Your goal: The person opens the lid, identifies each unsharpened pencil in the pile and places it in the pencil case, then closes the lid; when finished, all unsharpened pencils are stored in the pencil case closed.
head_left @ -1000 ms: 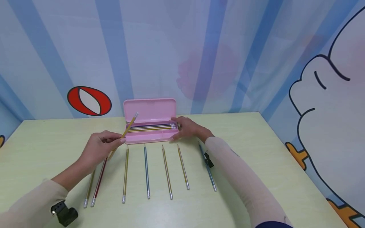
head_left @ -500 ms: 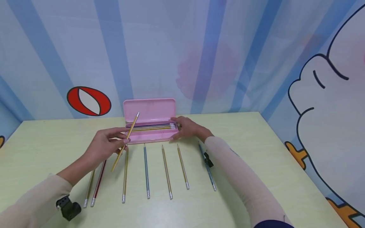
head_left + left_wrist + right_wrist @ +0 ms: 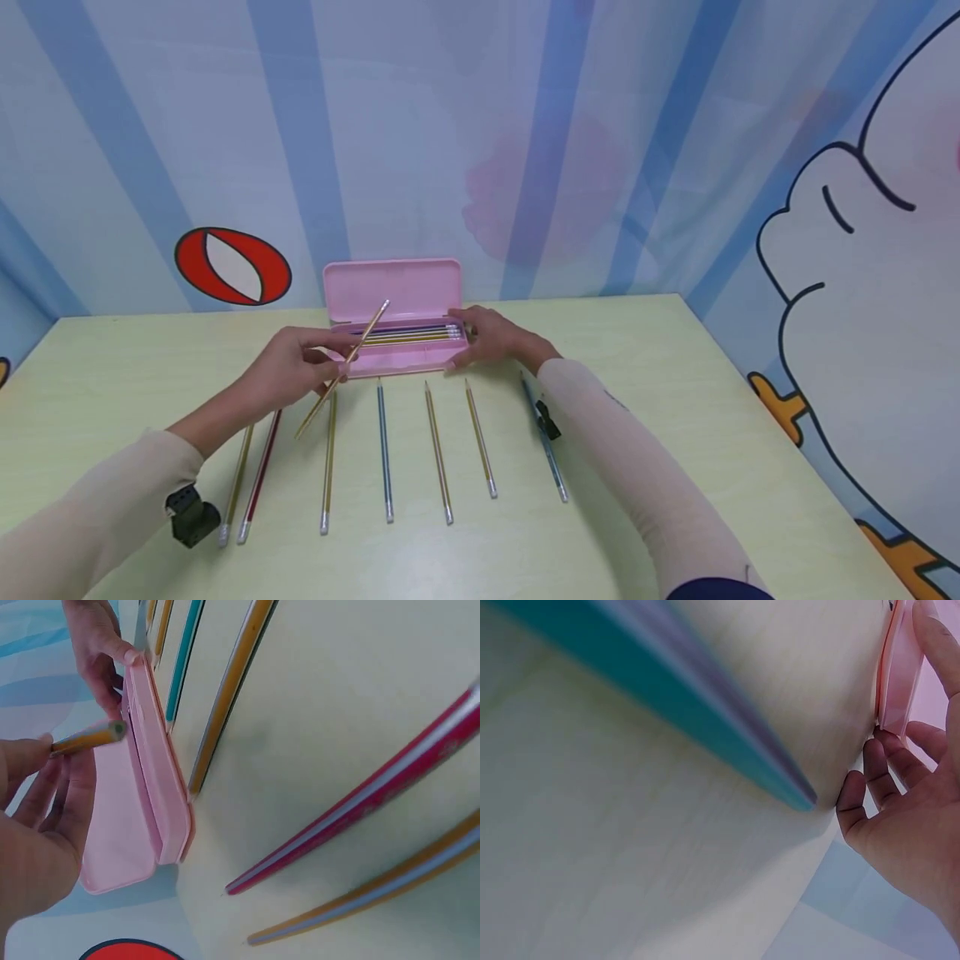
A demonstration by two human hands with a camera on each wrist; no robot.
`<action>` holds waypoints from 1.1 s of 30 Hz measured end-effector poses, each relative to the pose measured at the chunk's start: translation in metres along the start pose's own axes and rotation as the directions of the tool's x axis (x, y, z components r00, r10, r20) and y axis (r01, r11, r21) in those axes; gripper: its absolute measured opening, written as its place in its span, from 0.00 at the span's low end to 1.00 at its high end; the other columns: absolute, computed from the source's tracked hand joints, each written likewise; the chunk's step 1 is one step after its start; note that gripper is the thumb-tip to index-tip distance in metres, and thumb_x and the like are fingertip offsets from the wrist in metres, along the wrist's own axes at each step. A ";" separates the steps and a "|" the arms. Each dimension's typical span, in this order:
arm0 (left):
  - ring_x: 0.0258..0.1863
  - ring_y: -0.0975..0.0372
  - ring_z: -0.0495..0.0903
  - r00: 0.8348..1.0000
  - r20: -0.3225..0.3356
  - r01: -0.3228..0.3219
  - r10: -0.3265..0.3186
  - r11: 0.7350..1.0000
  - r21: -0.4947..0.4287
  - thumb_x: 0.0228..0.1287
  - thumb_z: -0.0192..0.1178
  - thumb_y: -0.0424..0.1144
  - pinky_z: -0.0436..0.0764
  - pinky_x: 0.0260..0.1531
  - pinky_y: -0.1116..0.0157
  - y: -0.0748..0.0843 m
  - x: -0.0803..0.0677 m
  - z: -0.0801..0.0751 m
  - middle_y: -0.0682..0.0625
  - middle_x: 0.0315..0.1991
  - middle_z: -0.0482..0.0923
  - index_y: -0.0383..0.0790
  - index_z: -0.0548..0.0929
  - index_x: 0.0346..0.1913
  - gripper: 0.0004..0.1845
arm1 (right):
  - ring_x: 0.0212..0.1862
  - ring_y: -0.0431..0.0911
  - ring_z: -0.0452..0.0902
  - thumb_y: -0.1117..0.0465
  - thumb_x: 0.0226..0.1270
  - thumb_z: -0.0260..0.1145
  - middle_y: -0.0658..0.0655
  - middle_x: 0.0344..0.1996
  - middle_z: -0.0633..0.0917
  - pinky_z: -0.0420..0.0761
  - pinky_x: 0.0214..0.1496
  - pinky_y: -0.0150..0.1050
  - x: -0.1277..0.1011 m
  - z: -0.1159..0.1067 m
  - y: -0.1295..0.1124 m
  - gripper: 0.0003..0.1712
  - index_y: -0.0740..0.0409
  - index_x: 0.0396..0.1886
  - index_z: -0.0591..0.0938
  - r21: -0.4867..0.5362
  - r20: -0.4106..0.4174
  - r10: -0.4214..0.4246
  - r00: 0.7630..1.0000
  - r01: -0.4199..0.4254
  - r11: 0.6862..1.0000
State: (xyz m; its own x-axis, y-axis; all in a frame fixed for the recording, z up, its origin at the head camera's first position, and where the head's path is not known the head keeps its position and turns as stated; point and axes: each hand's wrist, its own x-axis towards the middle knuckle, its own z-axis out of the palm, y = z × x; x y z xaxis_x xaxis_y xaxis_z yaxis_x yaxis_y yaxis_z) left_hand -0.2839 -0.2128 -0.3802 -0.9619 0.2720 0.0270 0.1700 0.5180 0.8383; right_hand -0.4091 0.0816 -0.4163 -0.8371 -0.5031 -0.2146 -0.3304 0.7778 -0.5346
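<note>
An open pink pencil case [image 3: 393, 360] stands at the table's far middle with its lid [image 3: 392, 285] upright and several pencils lying inside. My left hand [image 3: 336, 367] pinches a gold pencil [image 3: 358, 345], held tilted over the case's left end with its eraser end up. In the left wrist view that gold pencil [image 3: 86, 739] pokes out from my left hand [image 3: 45, 787] beside the pencil case [image 3: 154, 802]. My right hand [image 3: 459, 340] grips the case's right end, thumb on the front wall. The right wrist view shows my right hand [image 3: 885, 787] against the pencil case [image 3: 900, 675].
Several pencils lie in a row on the pale green table [image 3: 675, 400] in front of the case: gold [image 3: 238, 471], red [image 3: 258, 475], gold [image 3: 328, 462], blue [image 3: 384, 450], two more gold, and a blue one [image 3: 555, 471] partly under my right forearm. A patterned wall rises close behind.
My left hand has carried the gold pencil to the right and toward the case, and the pencil leans lower over it. My right hand has stayed on the case's right end.
</note>
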 end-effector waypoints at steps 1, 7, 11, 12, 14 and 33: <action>0.39 0.47 0.86 1.000 0.004 -0.016 0.016 0.999 0.028 0.67 0.57 0.25 0.87 0.33 0.62 0.001 0.003 -0.001 0.33 0.52 0.80 0.36 0.81 0.62 0.21 | 0.71 0.55 0.64 0.47 0.55 0.78 0.60 0.74 0.65 0.67 0.74 0.51 0.000 0.000 0.000 0.58 0.47 0.80 0.56 -0.002 0.002 0.004 1.000 -0.004 1.000; 0.36 0.53 0.85 0.988 0.073 -0.150 0.138 0.965 0.213 0.64 0.60 0.23 0.85 0.30 0.63 0.005 0.021 -0.009 0.38 0.47 0.85 0.36 0.84 0.58 0.20 | 0.67 0.54 0.68 0.46 0.55 0.78 0.61 0.71 0.68 0.70 0.72 0.50 0.001 -0.001 -0.001 0.58 0.48 0.80 0.56 -0.022 0.011 -0.001 1.000 0.001 1.000; 0.33 0.56 0.81 0.975 0.136 -0.212 0.178 0.927 0.310 0.62 0.61 0.22 0.81 0.27 0.64 0.009 0.036 -0.011 0.42 0.45 0.87 0.37 0.87 0.54 0.19 | 0.66 0.54 0.68 0.47 0.54 0.79 0.61 0.71 0.68 0.70 0.72 0.50 0.002 0.000 -0.001 0.59 0.48 0.80 0.56 -0.025 0.010 -0.009 1.000 0.009 1.000; 0.33 0.56 0.80 0.971 0.150 -0.227 0.186 0.914 0.337 0.62 0.61 0.22 0.80 0.27 0.65 0.010 0.040 -0.010 0.43 0.45 0.87 0.38 0.87 0.54 0.19 | 0.66 0.54 0.68 0.47 0.54 0.79 0.61 0.71 0.69 0.70 0.71 0.50 0.002 0.000 -0.001 0.59 0.49 0.80 0.56 -0.027 0.008 -0.009 1.000 0.009 1.000; 0.34 0.57 0.80 0.960 0.179 -0.270 0.216 0.880 0.390 0.62 0.61 0.22 0.80 0.30 0.65 0.011 0.049 -0.007 0.45 0.45 0.88 0.39 0.88 0.53 0.18 | 0.65 0.54 0.68 0.47 0.53 0.79 0.61 0.70 0.70 0.71 0.70 0.49 0.002 0.000 -0.001 0.59 0.49 0.80 0.57 -0.034 0.003 -0.011 1.000 0.011 0.999; 0.41 0.55 0.88 0.847 0.344 -0.527 0.406 0.556 0.642 0.61 0.67 0.26 0.86 0.48 0.59 0.010 0.101 0.031 0.45 0.42 0.90 0.39 0.90 0.48 0.13 | 0.64 0.54 0.70 0.50 0.50 0.82 0.61 0.69 0.72 0.72 0.68 0.49 0.003 0.001 0.000 0.59 0.52 0.79 0.60 0.003 0.000 -0.026 1.000 0.026 1.000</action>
State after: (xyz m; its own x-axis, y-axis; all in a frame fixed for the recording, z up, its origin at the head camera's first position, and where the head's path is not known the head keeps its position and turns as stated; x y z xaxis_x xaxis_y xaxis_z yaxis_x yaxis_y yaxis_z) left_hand -0.3729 -0.1548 -0.3863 -0.6718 0.7194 0.1764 0.7394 0.6655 0.1019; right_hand -0.4108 0.0800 -0.4180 -0.8281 -0.5233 -0.2009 -0.3507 0.7633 -0.5427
